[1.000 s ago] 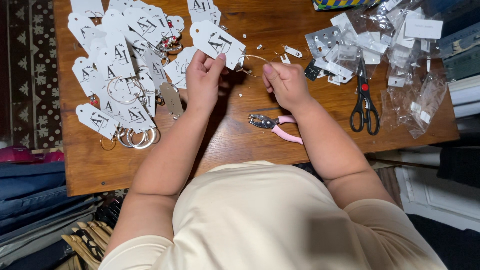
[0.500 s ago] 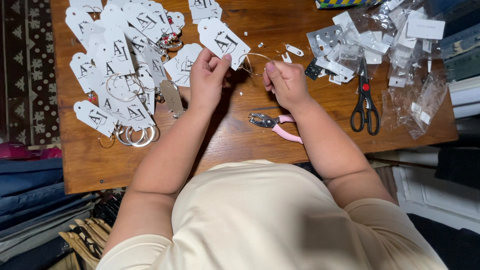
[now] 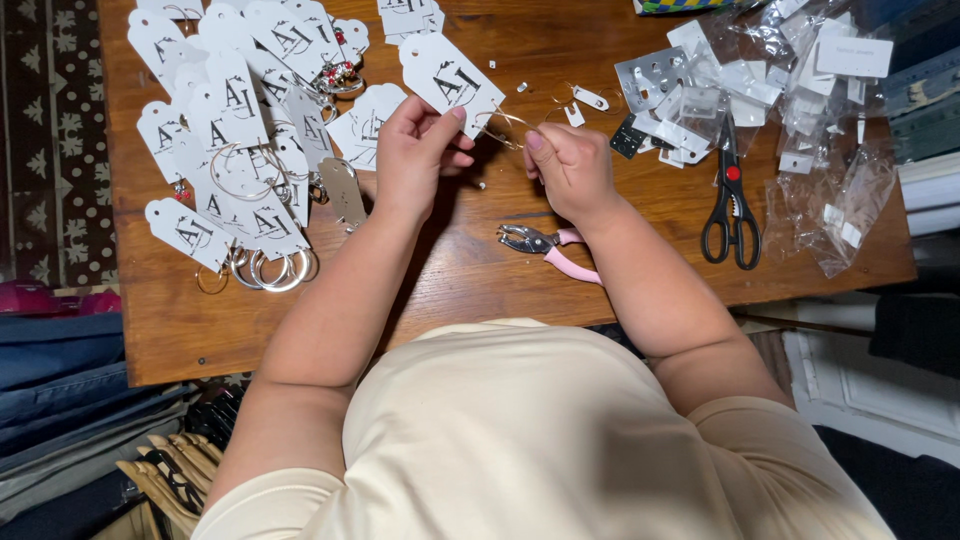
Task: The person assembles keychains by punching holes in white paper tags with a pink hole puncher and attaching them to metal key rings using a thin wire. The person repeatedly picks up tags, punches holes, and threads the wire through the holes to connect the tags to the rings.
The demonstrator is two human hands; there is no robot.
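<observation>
Both hands work near the wooden table's (image 3: 480, 280) far edge: the left hand (image 3: 420, 150) pinches a light, bendable white paper tag (image 3: 450, 80) by its lower edge, the right hand (image 3: 572, 165) nips a thin, springy wire hoop (image 3: 505, 118).

Thin wire hoop (image 3: 508, 120) betw. left hand (image 3: 418, 150) and right hand (image 3: 572, 168): too fine to tell how it's gripped. Far tags (image 3: 405, 12) cut off by top edge. Pink pliers (image 3: 548, 247) partly hidden under right forearm. Clear bags (image 3: 840, 210) at right: contents unreadable.
</observation>
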